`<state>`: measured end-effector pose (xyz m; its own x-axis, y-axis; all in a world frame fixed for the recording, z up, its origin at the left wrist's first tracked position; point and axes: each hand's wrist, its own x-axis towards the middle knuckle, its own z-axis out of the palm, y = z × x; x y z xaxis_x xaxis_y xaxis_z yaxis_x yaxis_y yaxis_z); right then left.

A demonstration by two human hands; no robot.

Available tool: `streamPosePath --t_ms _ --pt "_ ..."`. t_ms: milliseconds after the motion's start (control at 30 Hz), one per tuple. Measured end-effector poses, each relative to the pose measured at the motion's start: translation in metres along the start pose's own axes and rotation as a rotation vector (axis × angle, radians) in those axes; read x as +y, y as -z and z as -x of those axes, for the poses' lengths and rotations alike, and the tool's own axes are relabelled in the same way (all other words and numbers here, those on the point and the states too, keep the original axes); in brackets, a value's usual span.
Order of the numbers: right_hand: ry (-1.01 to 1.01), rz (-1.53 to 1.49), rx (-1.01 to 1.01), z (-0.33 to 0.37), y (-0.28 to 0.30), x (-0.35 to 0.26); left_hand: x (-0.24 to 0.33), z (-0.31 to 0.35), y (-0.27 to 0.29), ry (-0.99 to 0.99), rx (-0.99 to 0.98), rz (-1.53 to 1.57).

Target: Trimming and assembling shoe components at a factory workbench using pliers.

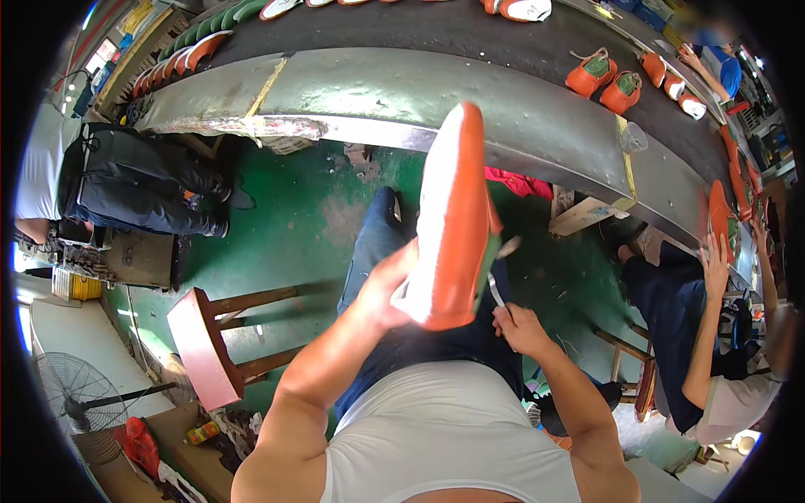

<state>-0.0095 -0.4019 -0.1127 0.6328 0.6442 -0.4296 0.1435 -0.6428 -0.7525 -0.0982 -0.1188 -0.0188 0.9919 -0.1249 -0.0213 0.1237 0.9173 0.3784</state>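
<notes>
Held up in front of me is an orange shoe (464, 226), its toe pointing away and its pale underside turned to the left. My left hand (387, 285) is closed around its heel end; some fingers are hidden behind it. My right hand (521, 329), low to the right of the heel, is closed on a slim hand tool (495, 289). The tool's light shaft rises toward the shoe's right side; its tip is blurred, so its exact kind is unclear. A narrow gap seems to separate it from the shoe.
A dark conveyor belt (369, 32) with a metal edge (360, 88) runs across ahead, carrying orange shoes (591, 74). A wooden stool (205, 344) stands at left near a fan (80, 394). Co-workers sit left (134, 180) and right (671, 327); the right one handles an orange shoe (721, 218).
</notes>
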Motion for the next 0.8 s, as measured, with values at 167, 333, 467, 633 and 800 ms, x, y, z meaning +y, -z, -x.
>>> streamPosePath --t_ms 167,333,467,633,800 --pt "0.219 0.674 -0.042 0.023 0.007 -0.044 0.023 -0.076 -0.006 -0.020 0.100 -0.011" --pt "0.537 0.407 0.285 0.009 0.031 -0.059 0.025 -0.090 0.010 -0.050 0.127 0.046" --pt "0.619 0.101 0.410 -0.028 0.077 -0.111 0.026 -0.091 0.013 -0.039 0.079 0.061" --pt "0.850 0.031 0.534 -0.090 0.096 -0.181 0.021 -0.088 -0.006 -0.060 0.229 -0.002" --pt "0.597 0.038 0.158 -0.090 0.114 -0.201 0.021 -0.083 0.005 -0.053 0.217 -0.069"
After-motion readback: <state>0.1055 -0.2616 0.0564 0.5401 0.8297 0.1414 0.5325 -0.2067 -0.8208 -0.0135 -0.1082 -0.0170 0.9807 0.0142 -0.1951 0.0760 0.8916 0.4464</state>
